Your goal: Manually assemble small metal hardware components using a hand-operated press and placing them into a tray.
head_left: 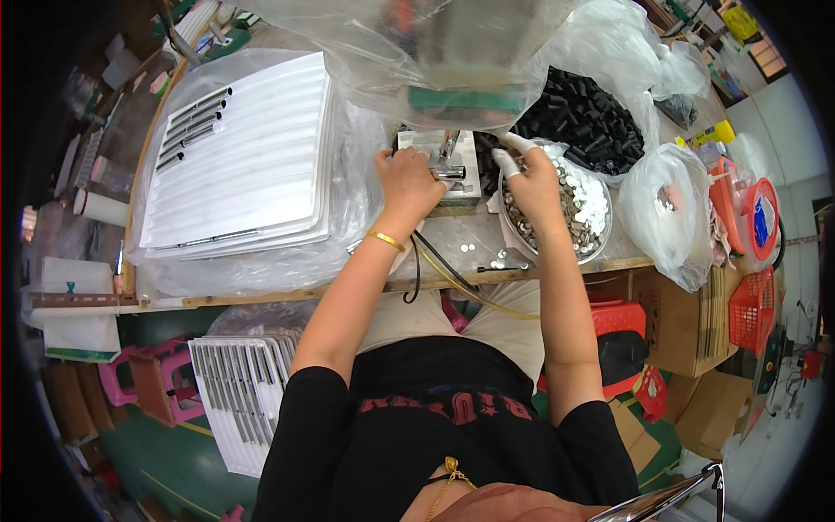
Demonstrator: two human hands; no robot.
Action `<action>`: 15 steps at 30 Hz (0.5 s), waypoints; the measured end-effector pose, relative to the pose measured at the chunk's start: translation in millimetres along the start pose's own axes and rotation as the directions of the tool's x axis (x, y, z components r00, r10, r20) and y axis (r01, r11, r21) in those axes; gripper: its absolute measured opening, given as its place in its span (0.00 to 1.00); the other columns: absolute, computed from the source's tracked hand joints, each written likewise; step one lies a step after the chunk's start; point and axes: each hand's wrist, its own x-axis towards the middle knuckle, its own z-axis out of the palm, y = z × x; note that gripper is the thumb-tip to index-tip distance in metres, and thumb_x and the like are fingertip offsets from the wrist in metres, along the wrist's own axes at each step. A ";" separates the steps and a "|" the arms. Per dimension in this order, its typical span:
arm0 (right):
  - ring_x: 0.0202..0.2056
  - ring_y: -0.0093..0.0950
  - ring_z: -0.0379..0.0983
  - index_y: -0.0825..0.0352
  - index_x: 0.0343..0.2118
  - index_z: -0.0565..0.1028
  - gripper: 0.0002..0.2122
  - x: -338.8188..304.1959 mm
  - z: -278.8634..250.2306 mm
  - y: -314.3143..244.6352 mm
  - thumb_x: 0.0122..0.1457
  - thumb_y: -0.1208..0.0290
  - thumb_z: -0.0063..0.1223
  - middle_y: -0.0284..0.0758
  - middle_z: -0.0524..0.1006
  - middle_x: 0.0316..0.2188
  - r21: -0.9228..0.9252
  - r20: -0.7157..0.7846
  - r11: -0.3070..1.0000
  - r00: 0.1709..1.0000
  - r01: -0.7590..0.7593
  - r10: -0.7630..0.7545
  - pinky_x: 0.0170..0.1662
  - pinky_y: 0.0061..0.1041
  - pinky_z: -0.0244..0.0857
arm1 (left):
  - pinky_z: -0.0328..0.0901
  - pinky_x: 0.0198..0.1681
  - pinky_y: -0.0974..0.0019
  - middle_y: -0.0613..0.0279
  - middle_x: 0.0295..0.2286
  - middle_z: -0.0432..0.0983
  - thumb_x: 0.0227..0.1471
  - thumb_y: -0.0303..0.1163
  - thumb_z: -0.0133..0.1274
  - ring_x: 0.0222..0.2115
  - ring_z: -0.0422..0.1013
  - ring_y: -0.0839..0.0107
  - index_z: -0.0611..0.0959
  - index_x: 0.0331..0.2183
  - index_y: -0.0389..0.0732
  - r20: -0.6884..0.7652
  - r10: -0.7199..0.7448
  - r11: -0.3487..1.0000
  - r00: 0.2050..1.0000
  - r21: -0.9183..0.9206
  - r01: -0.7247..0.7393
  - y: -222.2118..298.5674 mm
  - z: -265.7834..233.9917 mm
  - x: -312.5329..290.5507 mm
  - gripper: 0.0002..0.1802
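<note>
My left hand (409, 187) is closed around a short, shiny dark tube (448, 172) lying across a pale metal fixture block (467, 193). A shiny upright rod (449, 143) stands just above the tube. White finger cots cover the thumb and a fingertip of my right hand (535, 181). Those fingers are apart beside a few loose black cylindrical pieces (487, 165), at the left edge of a round bowl of small silver discs (574, 224). Nothing clearly shows between them. Behind the bowl, black cylindrical pieces (587, 126) are heaped in a clear plastic bag.
Stacked white ridged trays (243, 157) with several dark tubes lie at left. A plastic-draped machine (470, 61) overhangs the fixture. Loose discs (496, 261), a black rod (502, 269) and hoses (452, 274) lie near the front edge. A plastic bag (670, 209) stands right.
</note>
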 end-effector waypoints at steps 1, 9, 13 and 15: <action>0.35 0.33 0.74 0.66 0.38 0.79 0.11 4.5 -4.4 6.3 0.52 0.69 0.58 0.41 0.78 0.32 -0.048 -0.018 0.999 1.000 -0.019 0.018 0.41 0.29 0.66 | 0.52 0.48 0.50 0.56 0.24 0.72 0.33 0.32 0.54 0.33 0.68 0.60 0.79 0.20 0.37 -0.007 0.000 1.000 1.000 0.004 0.000 -0.9 1.3 0.2 0.08; 0.38 0.34 0.71 0.61 0.32 0.80 0.10 69.7 -0.5 57.8 0.45 0.74 0.54 0.36 0.78 0.30 -0.600 0.239 0.698 0.920 0.392 -0.311 0.40 0.33 0.66 | 0.52 0.49 0.49 0.56 0.24 0.73 0.35 0.32 0.54 0.33 0.69 0.60 0.80 0.19 0.37 0.018 -0.042 0.999 0.999 0.022 0.042 2.0 -6.5 3.8 0.08; 0.39 0.31 0.70 0.58 0.31 0.78 0.09 83.2 15.7 70.4 0.45 0.75 0.52 0.33 0.75 0.31 -0.658 0.487 0.484 0.816 0.577 -0.312 0.40 0.30 0.67 | 0.52 0.48 0.48 0.55 0.22 0.72 0.35 0.38 0.58 0.30 0.69 0.58 0.80 0.22 0.38 0.076 -0.002 0.999 0.997 0.041 -0.002 12.0 -18.9 -5.9 0.12; 0.39 0.31 0.70 0.60 0.30 0.77 0.09 85.8 13.9 69.4 0.43 0.75 0.55 0.32 0.74 0.31 -0.673 0.499 0.468 0.819 0.572 -0.283 0.40 0.30 0.68 | 0.52 0.48 0.48 0.54 0.22 0.73 0.35 0.41 0.60 0.29 0.69 0.58 0.80 0.22 0.38 0.083 0.016 0.999 0.996 0.036 -0.019 11.5 -24.7 -13.2 0.15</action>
